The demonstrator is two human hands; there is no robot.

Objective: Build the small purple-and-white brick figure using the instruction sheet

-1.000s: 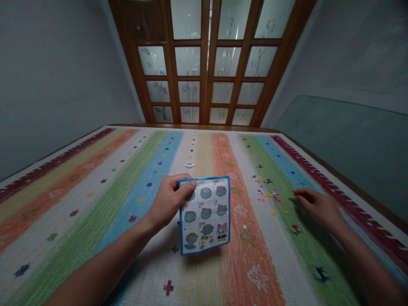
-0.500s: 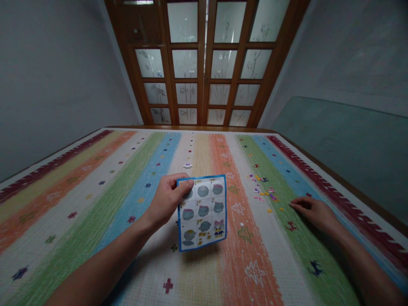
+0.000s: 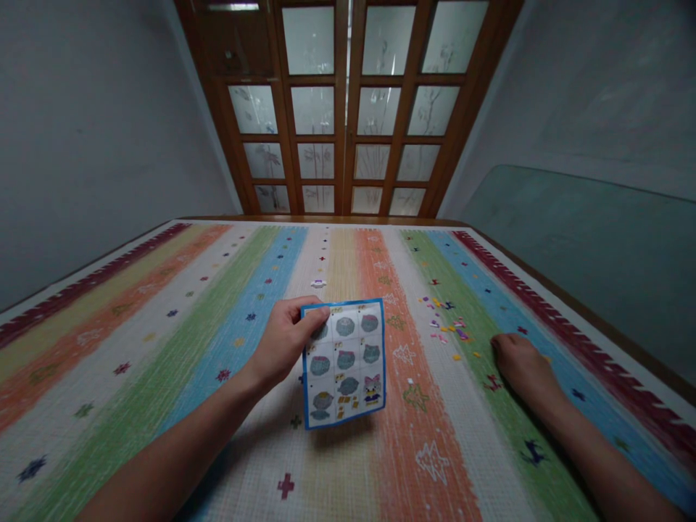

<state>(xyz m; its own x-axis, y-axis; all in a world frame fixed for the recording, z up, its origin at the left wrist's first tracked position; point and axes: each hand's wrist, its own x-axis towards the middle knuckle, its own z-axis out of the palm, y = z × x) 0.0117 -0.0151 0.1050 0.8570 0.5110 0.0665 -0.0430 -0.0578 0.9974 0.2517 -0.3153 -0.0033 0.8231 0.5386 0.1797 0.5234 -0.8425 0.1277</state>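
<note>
My left hand (image 3: 286, 339) pinches the upper left corner of a blue-edged instruction sheet (image 3: 346, 373), thumb on the front. The sheet is tilted up above the tablecloth and shows a grid of grey build-step pictures. On the right, my right hand (image 3: 519, 368) rests with its fingers curled in on the green stripe; whatever may be inside them is hidden. Just left of it lies a loose scatter of tiny yellow, purple and pink building bricks (image 3: 446, 329). A small white and purple brick piece (image 3: 318, 283) sits beyond the sheet.
A striped, patterned tablecloth (image 3: 206, 377) covers the long table. One tiny white piece (image 3: 409, 380) lies right of the sheet. Wooden doors with glass panes (image 3: 348, 138) stand past the far edge, and a pale green panel (image 3: 587, 239) leans along the right side.
My right hand has curled its fingers in and shifted slightly left and toward me, beside the bricks. The left hand holds the sheet as before.
</note>
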